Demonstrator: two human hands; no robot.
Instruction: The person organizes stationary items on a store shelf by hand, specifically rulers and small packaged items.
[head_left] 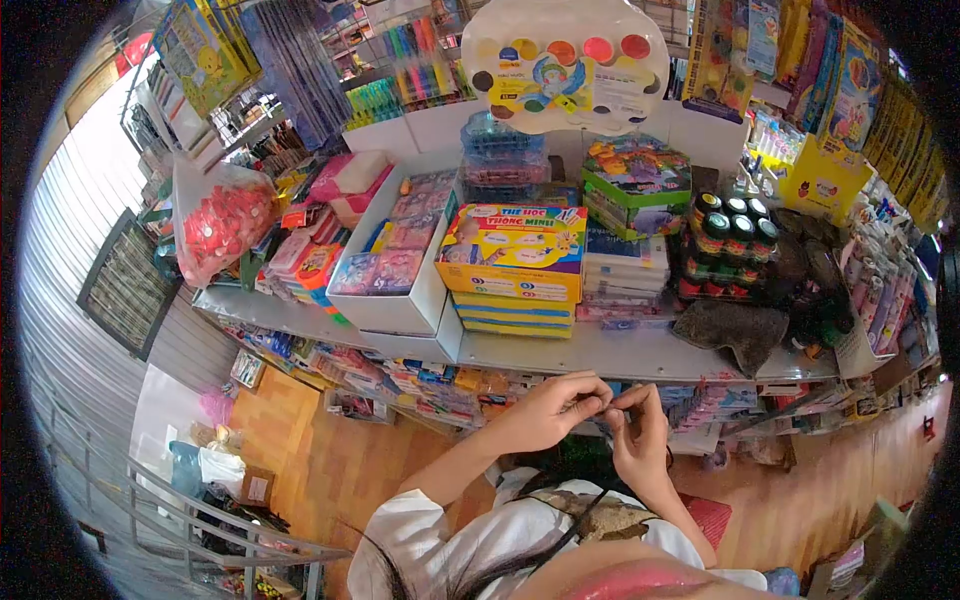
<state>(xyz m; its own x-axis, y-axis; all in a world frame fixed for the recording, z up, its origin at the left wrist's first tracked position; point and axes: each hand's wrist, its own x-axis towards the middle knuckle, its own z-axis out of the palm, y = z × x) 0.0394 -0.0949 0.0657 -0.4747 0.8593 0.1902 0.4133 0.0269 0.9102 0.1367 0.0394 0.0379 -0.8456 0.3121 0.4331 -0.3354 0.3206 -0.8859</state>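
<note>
Two hands meet below the shelf (600,352): left hand (548,408) and right hand (640,435) pinch something tiny, unidentifiable. Keep fingertips close, steady.

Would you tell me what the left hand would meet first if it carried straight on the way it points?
The left hand points toward the right hand; their fingertips already meet, so it would press into those fingers first.

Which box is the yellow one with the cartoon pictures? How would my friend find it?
Look at the grey shelf just above the two hands. Near its middle sits a stack of flat boxes, right of the white tray. The yellow box is the top of that stack; it alone has a bright yellow lid with cartoon figures and blue lettering.
</note>
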